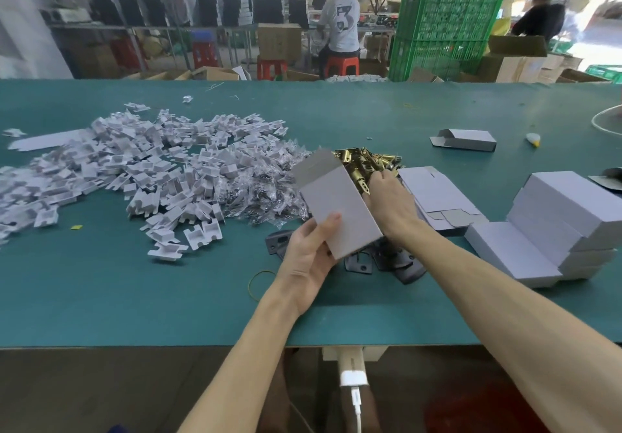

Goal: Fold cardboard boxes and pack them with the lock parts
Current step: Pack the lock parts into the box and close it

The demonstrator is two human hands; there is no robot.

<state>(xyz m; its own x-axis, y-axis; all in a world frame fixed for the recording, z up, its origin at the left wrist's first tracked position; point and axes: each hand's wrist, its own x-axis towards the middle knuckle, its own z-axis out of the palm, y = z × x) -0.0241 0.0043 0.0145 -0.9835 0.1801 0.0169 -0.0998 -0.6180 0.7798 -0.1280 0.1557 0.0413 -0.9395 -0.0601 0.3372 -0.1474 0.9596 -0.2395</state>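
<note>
Head view: the left hand grips the near end of an open cardboard box above the green surface, thumb on top. The right hand, touching the box's right edge, curls around a brass lock part near the brass pile.
</note>
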